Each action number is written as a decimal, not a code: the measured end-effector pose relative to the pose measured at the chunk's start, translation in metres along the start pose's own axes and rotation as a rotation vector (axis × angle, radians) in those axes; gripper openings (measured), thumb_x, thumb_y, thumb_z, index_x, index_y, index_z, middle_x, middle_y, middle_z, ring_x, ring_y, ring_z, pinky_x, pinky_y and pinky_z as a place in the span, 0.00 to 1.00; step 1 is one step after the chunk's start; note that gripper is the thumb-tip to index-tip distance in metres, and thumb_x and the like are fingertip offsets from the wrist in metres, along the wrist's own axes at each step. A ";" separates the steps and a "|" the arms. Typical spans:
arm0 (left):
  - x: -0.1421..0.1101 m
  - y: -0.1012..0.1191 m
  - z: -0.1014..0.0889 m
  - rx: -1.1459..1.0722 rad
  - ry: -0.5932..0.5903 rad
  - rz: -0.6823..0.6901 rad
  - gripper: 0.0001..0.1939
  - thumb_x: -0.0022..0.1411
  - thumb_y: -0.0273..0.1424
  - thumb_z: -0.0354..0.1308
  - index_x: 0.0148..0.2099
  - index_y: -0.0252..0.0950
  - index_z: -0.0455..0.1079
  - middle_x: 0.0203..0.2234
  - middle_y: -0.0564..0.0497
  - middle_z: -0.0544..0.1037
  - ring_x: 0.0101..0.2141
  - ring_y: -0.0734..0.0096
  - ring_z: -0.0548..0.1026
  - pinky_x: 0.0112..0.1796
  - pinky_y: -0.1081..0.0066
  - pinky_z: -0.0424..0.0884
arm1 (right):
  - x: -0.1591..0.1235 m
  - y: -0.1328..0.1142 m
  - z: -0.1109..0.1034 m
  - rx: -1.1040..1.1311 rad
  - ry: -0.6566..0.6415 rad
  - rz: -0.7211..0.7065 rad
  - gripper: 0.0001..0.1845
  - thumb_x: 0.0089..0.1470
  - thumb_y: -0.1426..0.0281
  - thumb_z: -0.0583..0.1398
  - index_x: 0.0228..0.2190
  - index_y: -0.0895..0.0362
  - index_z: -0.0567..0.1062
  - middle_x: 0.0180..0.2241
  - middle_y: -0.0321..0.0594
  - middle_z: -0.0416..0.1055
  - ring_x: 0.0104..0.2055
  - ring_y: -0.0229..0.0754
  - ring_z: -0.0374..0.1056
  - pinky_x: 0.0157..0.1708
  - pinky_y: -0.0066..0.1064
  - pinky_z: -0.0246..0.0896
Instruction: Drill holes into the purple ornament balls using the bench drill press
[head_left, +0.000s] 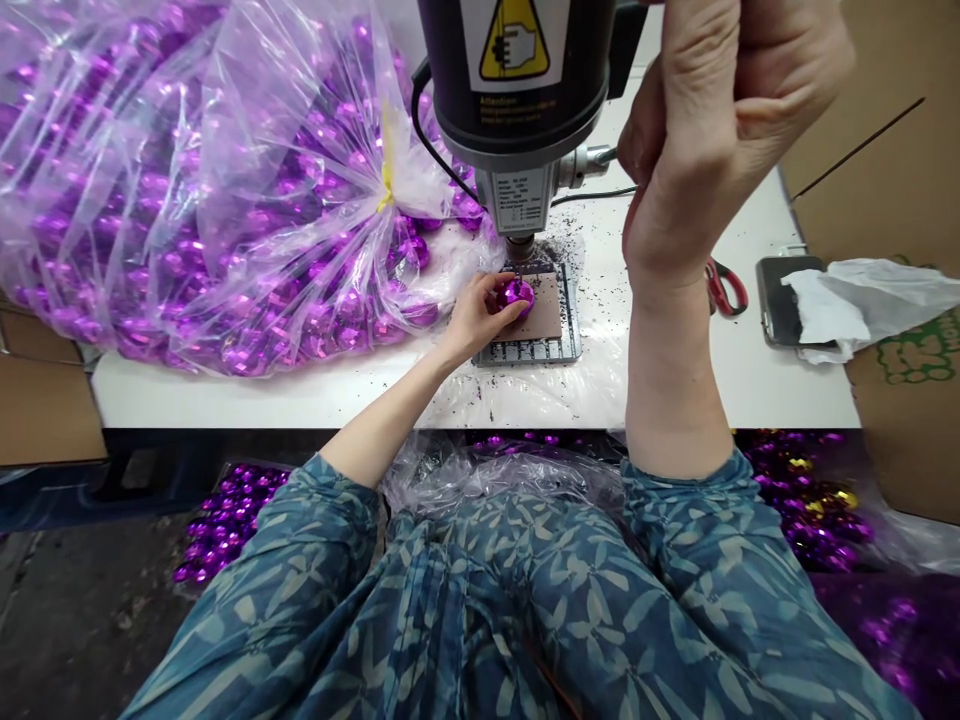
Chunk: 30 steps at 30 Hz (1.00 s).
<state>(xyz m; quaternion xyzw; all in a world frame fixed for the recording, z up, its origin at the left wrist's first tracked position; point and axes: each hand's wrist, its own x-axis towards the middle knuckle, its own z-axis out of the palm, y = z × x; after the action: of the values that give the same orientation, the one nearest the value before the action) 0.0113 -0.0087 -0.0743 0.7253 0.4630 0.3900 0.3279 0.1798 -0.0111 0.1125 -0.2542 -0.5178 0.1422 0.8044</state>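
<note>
My left hand [476, 318] pinches a shiny purple faceted ball [516, 294] between thumb and fingers. The ball rests on a square brown board [546, 310] lying over the slotted metal base [531, 351] of a drill press. Just behind the ball hangs the chuck [520, 246], below the black drill press head [517, 125] with its yellow warning label. Raised at the upper right, my right hand [724, 130] is closed around the press's feed lever [600, 157]; most of that lever is hidden by the fingers.
A big clear bag [225, 190] of purple balls, tied in yellow, fills the table's left side. Dark shavings litter the white table [315, 395]. Red-handled pliers or scissors [726, 288] and a black device [780, 285] under crumpled plastic lie right. Cardboard boxes [885, 130] flank the table.
</note>
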 end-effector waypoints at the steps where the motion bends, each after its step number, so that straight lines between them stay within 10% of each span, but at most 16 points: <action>1: -0.001 0.002 0.002 0.040 0.007 0.040 0.23 0.62 0.39 0.71 0.56 0.37 0.76 0.47 0.44 0.78 0.43 0.65 0.78 0.44 0.65 0.78 | 0.000 0.001 0.000 0.005 0.002 -0.004 0.31 0.43 0.45 0.64 0.19 0.61 0.65 0.19 0.29 0.58 0.19 0.19 0.54 0.25 0.20 0.51; 9: -0.004 -0.007 0.020 -0.013 0.020 0.121 0.25 0.65 0.39 0.69 0.60 0.41 0.67 0.52 0.44 0.79 0.52 0.59 0.79 0.54 0.57 0.77 | 0.001 -0.002 0.001 -0.016 -0.012 -0.010 0.29 0.45 0.47 0.63 0.20 0.62 0.65 0.21 0.28 0.62 0.18 0.17 0.55 0.24 0.18 0.52; 15: -0.005 -0.014 0.023 -0.075 0.056 0.115 0.24 0.64 0.41 0.71 0.57 0.42 0.67 0.50 0.44 0.81 0.51 0.59 0.81 0.52 0.57 0.79 | -0.007 -0.010 -0.002 0.031 -0.045 -0.024 0.20 0.53 0.56 0.63 0.30 0.63 0.77 0.25 0.29 0.73 0.32 0.25 0.76 0.35 0.16 0.69; 30: -0.008 -0.012 0.023 -0.103 0.072 0.084 0.22 0.64 0.41 0.71 0.55 0.42 0.70 0.50 0.46 0.82 0.50 0.62 0.81 0.53 0.59 0.79 | -0.039 0.004 -0.012 0.009 0.040 -0.173 0.13 0.62 0.59 0.60 0.34 0.55 0.78 0.31 0.25 0.76 0.22 0.17 0.64 0.36 0.18 0.71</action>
<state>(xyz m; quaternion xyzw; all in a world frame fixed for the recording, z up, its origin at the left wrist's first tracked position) 0.0244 -0.0147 -0.0976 0.7118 0.4228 0.4525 0.3313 0.1744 -0.0307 0.0767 -0.2076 -0.5210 0.0696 0.8250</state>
